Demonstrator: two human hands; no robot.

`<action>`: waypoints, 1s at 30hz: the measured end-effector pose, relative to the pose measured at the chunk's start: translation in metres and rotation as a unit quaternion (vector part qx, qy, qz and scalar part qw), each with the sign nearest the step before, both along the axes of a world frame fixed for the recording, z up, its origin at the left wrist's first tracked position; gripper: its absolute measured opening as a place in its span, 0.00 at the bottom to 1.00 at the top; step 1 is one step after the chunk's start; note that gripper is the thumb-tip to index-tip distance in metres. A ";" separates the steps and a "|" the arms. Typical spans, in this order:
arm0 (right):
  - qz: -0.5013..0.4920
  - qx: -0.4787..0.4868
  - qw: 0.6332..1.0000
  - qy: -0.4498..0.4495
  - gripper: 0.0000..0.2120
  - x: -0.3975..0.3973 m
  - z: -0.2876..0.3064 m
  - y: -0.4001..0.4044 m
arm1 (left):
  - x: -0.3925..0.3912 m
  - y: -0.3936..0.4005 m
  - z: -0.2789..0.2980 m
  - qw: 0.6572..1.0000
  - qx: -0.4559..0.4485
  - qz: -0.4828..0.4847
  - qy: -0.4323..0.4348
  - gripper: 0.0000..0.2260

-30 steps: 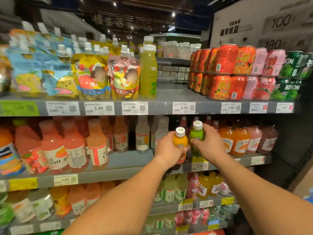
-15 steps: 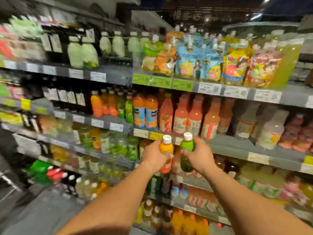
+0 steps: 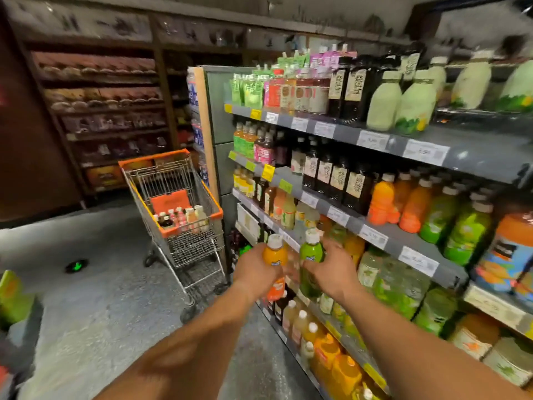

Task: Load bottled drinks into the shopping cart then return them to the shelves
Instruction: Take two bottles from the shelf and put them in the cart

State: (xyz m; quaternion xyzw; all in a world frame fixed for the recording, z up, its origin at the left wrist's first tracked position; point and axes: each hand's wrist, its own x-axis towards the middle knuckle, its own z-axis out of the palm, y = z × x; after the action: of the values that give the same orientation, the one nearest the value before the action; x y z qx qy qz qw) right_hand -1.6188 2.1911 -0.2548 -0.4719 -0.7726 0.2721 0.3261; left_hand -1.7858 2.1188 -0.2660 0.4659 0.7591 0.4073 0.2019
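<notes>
Left hand [image 3: 255, 272] wraps an orange juice bottle [image 3: 275, 265] round its middle, white cap up. Right hand [image 3: 331, 274] wraps a green drink bottle [image 3: 311, 262] the same way. Both bottles upright, held side by side just apart, out in front of the chest. Grip at mid-body leaves caps and bases free, likely so each bottle can be set down on its base without regripping.

Shopping cart [image 3: 173, 209] stands ahead and to the left of the left hand, well apart from it, at the end of the shelving. Its orange-rimmed upper basket already holds several small bottles [image 3: 181, 217], packed upright against the near rim. Judgement: loading phase, with the pair in hand meant for the cart; carrying two at once halves the trips.

Drink shelves [image 3: 375, 229] run along the right of the right hand, near it, with dark, orange and green bottles in rows facing the aisle. Floor [image 3: 101, 298] below and left of the hands. Picture is motion-blurred; labels not readable.

Next move probably calls for walking to the cart and lowering the bottles into a free spot beside those already there.
</notes>
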 end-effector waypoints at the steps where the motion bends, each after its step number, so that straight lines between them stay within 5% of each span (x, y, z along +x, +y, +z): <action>1: 0.021 -0.004 1.000 0.006 0.24 -0.024 -0.001 0.012 | -0.020 0.006 0.000 1.000 0.001 0.014 0.003 0.14; 8: 0.114 -0.052 0.992 0.002 0.11 -0.172 -0.005 0.101 | -0.147 0.056 -0.001 0.993 -0.006 0.116 -0.020 0.17; 18: 0.202 -0.071 0.976 -0.049 0.17 -0.358 -0.042 0.182 | -0.316 0.119 -0.036 0.973 0.002 0.217 -0.076 0.16; 30: 0.164 -0.091 0.982 -0.034 0.22 -0.588 -0.061 0.291 | -0.560 0.237 -0.055 0.979 -0.023 0.182 -0.095 0.23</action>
State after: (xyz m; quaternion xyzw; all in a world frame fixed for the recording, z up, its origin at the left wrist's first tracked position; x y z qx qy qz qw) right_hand -2.2067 2.4824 -0.3161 -0.3755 -0.8223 0.3746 0.2060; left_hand -2.3455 2.3558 -0.3207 0.2747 0.8177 0.4619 0.2063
